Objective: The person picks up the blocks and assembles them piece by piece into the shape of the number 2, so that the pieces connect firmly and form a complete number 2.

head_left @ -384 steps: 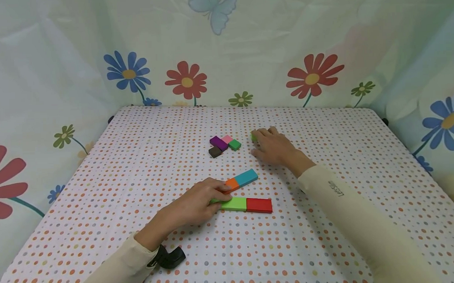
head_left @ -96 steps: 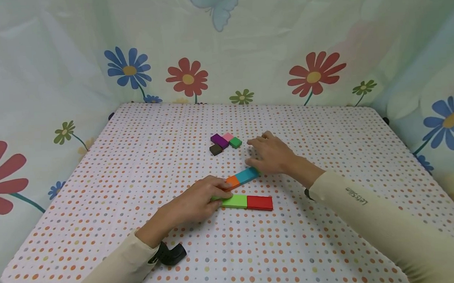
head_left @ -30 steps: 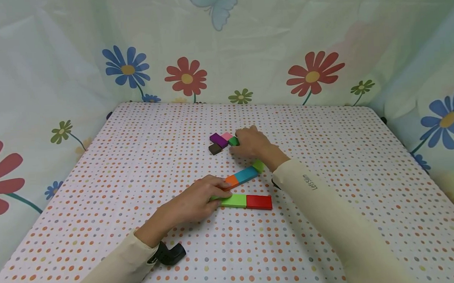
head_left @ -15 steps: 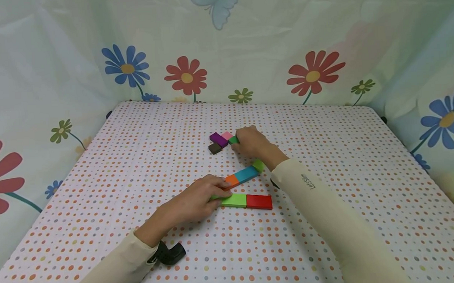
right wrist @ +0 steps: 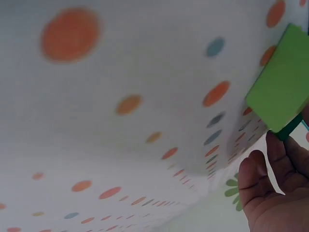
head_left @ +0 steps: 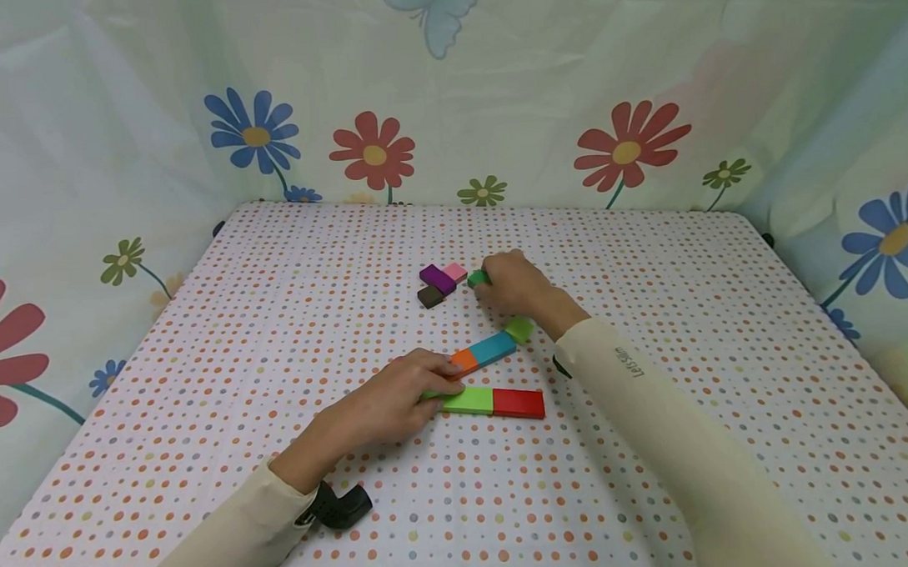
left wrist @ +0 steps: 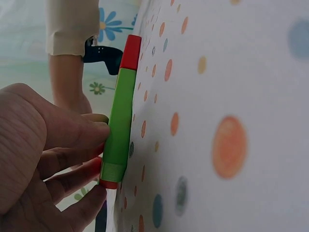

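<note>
In the head view my left hand [head_left: 394, 398] rests on the left ends of two rows of flat coloured blocks. One row shows an orange block [head_left: 464, 362], a blue block [head_left: 494, 347] and a light green block [head_left: 519, 329] set at an angle. The nearer row has a lime green block [head_left: 469, 401] and a red block [head_left: 520, 403] end to end. In the left wrist view my thumb touches the green block [left wrist: 119, 121]. Farther back, my right hand [head_left: 517, 283] pinches a small dark green block [head_left: 478, 278]; its right side is hidden by the fingers.
A purple block [head_left: 437, 279], a pink block [head_left: 454, 273] and a dark brown block [head_left: 429, 297] lie together left of my right hand. Everything sits on a dotted cloth [head_left: 275, 323] over a table. A flowered curtain [head_left: 522, 81] stands behind and at both sides.
The light green block now sits at the blue block's end. My right hand moved to the small cluster, took the dark green block and drew it right, away from the pink one. My left hand stayed.
</note>
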{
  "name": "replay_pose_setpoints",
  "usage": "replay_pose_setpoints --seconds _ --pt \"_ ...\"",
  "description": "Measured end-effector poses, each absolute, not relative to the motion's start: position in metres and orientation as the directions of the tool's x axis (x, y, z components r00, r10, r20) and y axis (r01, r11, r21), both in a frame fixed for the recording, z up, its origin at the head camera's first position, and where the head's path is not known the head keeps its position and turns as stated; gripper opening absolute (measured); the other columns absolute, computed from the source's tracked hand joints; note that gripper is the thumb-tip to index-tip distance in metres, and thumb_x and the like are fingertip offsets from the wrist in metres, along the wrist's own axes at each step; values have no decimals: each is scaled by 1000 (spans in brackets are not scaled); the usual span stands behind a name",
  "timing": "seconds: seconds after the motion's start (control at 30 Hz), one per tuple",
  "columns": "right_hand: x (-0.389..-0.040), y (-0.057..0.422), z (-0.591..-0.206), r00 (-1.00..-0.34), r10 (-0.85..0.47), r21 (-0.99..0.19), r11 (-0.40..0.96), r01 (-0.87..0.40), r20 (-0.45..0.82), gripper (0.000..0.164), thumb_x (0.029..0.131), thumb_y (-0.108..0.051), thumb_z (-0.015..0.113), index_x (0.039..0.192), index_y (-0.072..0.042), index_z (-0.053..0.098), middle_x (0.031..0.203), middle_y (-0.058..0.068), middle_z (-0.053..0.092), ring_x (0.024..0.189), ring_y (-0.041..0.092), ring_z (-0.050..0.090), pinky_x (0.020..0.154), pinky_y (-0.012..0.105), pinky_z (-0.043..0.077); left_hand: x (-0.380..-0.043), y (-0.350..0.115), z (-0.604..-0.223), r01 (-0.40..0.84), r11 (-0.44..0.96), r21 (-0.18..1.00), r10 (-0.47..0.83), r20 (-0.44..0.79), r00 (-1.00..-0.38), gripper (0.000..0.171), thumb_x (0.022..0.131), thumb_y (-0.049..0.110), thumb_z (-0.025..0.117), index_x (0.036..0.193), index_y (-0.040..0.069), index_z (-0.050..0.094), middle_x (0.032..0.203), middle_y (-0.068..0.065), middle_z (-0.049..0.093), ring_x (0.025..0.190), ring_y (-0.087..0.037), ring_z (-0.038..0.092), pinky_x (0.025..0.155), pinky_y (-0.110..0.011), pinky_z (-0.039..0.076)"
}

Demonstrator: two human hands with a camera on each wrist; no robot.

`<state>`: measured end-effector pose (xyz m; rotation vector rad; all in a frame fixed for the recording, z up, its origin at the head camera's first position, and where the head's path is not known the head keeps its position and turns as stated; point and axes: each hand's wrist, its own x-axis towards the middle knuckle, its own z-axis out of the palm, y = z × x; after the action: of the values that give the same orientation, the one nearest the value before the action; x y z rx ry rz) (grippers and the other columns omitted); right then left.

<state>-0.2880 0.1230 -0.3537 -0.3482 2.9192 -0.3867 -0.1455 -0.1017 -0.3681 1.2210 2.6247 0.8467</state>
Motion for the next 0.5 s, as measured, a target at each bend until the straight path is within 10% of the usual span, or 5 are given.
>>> replay_pose_setpoints --seconds 0.5 --pt "-289 148 -357 -948 -301 -357 900 -249 -98 39 99 -20 59 130 4 62 119 16 65 98 26 57 91 41 52 -146 -102 -369 664 529 529 736 104 -669 28 96 2 66 123 5 74 135 -7 64 133 -25 52 112 -42 41"
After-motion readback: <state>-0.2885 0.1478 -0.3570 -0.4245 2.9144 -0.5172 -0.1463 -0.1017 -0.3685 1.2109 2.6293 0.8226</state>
